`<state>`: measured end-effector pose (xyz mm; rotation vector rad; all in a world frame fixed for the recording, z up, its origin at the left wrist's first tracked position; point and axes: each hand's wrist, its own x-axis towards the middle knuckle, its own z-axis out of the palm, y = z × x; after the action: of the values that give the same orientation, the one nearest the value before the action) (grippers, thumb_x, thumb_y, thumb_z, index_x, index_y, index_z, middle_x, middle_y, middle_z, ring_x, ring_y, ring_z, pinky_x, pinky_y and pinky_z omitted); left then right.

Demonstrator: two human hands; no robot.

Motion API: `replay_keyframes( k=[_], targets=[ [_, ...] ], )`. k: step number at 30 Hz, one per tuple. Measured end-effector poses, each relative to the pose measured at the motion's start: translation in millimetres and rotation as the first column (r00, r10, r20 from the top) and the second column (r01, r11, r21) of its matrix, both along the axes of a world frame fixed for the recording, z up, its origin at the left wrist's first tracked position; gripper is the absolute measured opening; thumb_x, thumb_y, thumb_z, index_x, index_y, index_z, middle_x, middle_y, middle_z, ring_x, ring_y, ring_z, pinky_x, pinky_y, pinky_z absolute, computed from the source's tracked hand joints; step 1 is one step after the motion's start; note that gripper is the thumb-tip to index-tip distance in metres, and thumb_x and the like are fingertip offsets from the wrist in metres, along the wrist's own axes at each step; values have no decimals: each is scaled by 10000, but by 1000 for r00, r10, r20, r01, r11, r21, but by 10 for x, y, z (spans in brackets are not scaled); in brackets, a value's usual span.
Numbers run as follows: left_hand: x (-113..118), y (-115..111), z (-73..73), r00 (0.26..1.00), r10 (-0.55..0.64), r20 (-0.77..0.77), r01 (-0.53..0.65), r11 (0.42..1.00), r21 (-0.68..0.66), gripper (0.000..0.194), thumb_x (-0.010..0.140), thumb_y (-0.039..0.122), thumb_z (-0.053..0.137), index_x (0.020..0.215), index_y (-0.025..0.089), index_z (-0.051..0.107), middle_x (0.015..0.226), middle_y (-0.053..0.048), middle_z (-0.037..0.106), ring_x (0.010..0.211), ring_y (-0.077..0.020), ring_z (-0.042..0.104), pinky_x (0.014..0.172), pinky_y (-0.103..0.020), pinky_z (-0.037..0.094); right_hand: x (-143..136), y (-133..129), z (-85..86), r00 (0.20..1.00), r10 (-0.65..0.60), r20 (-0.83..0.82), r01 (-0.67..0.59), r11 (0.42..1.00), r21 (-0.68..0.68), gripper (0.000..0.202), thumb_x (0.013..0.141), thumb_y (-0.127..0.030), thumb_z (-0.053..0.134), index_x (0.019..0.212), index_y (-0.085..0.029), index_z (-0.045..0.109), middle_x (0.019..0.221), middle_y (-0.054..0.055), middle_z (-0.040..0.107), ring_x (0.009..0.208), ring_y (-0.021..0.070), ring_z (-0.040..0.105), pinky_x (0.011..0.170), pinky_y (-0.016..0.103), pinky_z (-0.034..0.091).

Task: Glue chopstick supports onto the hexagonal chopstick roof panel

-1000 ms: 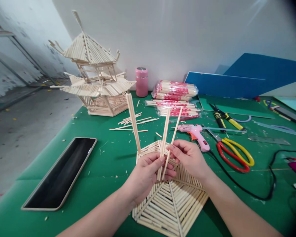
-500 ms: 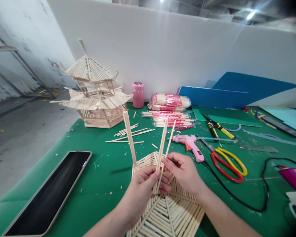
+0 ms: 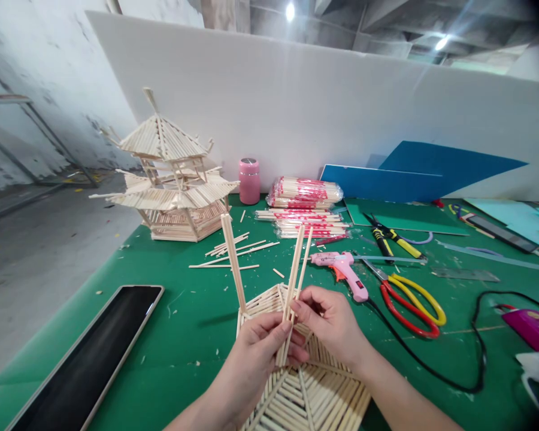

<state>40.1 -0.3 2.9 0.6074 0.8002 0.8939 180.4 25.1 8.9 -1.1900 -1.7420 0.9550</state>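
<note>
Pinching stick bundle (image 3: 293, 272) upright, left hand (image 3: 266, 339) clamped on it; right hand (image 3: 327, 320) clamped on single stick (image 3: 304, 261) alongside. Slatted stick base (image 3: 317, 392) below hands; pink glue gun (image 3: 344, 270) beyond right hand.

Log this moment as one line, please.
left hand: pinching stick bundle | right hand: holding single stick alongside | below: slatted base | nearby: pink glue gun, stick pagoda

You had no words, brands, numbers or signs in view that could be read. The red printing on your plastic-wrapped stick bundles (image 3: 306, 191) was too blurred to make out, and so were the small marks on your pink glue gun (image 3: 344, 267).
</note>
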Motion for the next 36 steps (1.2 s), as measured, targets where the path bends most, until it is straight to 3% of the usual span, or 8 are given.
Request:
replay_keyframes(
  k=[13, 17, 23, 29, 36],
  targets=[
    [-21, -9, -24, 998, -64, 26, 64, 998, 13, 162, 798, 221, 524, 715, 108, 605, 630, -48, 616, 483, -95, 540, 497, -204, 385, 7, -5, -2, 998, -5, 59, 2, 998, 57, 235, 773, -315, 530, 588, -172, 503, 510, -34, 503, 455, 75, 428, 432, 188, 322],
    [-21, -3, -34, 991, -75, 107, 81, 996, -45, 135, 793, 188, 522, 729, 109, 610, 598, -48, 612, 436, -67, 489, 468, -185, 342, 24, -6, -6, 998, -15, 55, 11, 998, 60, 248, 759, -328, 549, 572, -173, 499, 493, -36, 488, 449, 78, 415, 424, 193, 309],
    [-34, -2, -16, 969, -95, 227, 123, 986, -111, 97, 760, 166, 557, 719, 108, 623, 544, -27, 580, 398, -35, 415, 450, -168, 291, 38, -6, 6, 990, 42, -137, -46, 999, -29, 276, 829, -358, 441, 668, -163, 551, 548, -32, 456, 496, 83, 408, 460, 203, 322],
    [-45, -5, -39, 975, -171, 139, 184, 979, -88, 119, 753, 212, 567, 761, 112, 630, 611, -45, 605, 455, -82, 505, 484, -205, 345, 42, -13, -2, 982, 66, -177, -89, 988, -124, 322, 845, -367, 415, 992, -153, 606, 575, -20, 497, 526, 93, 469, 488, 213, 376],
    [-46, 2, -54, 975, -196, 104, 206, 974, -96, 140, 755, 234, 561, 759, 106, 619, 634, -54, 615, 471, -86, 516, 500, -207, 357, 35, 2, -27, 960, 56, -274, -115, 972, -205, 255, 804, -368, 491, 888, -161, 615, 550, -31, 518, 478, 80, 494, 456, 199, 402]
  ],
)
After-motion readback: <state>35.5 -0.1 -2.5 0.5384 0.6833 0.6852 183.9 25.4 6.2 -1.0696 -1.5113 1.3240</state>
